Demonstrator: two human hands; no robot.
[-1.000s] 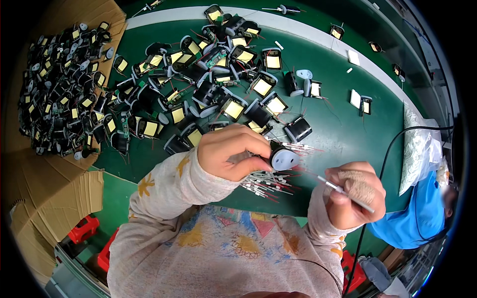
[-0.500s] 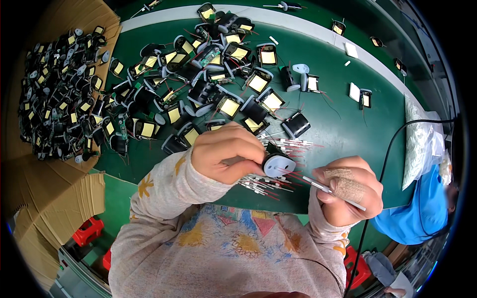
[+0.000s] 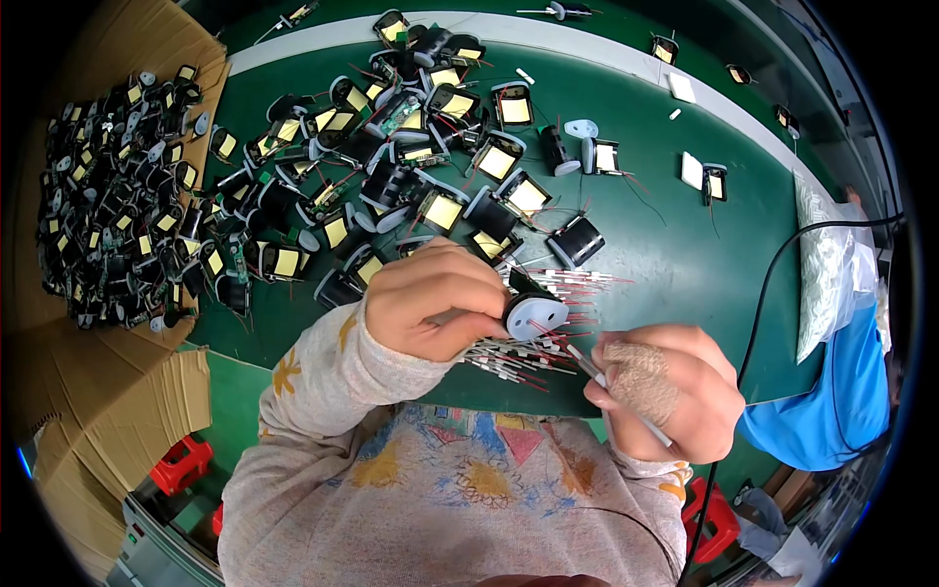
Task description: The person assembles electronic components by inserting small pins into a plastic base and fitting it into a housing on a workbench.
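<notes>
My left hand (image 3: 433, 298) grips a small black device housing (image 3: 529, 284) by its side. Its pale grey oval end cap (image 3: 536, 320) is turned toward me, and thin red wires (image 3: 554, 335) come out of a hole in it. Closed around a slim grey stick-like tool (image 3: 641, 418), my right hand (image 3: 670, 389) has brown tape on its fingers. The tool's tip lies by the ends of the red wires; whether it touches them I cannot tell. Below and behind the housing lies a heap of red wire leads with white connectors (image 3: 509, 364).
Many similar black housings (image 3: 442, 208) with pale yellow pads are piled on the green table (image 3: 675, 279). More fill a cardboard box (image 3: 213, 61) at left. At right are a clear bag of white parts (image 3: 820, 284), a black cable (image 3: 758, 333) and a blue-clad person (image 3: 822, 416).
My right hand has turned and shifted slightly left and down, so the tool points more steeply upward. My left hand and the housing have moved a little left and tilted.
</notes>
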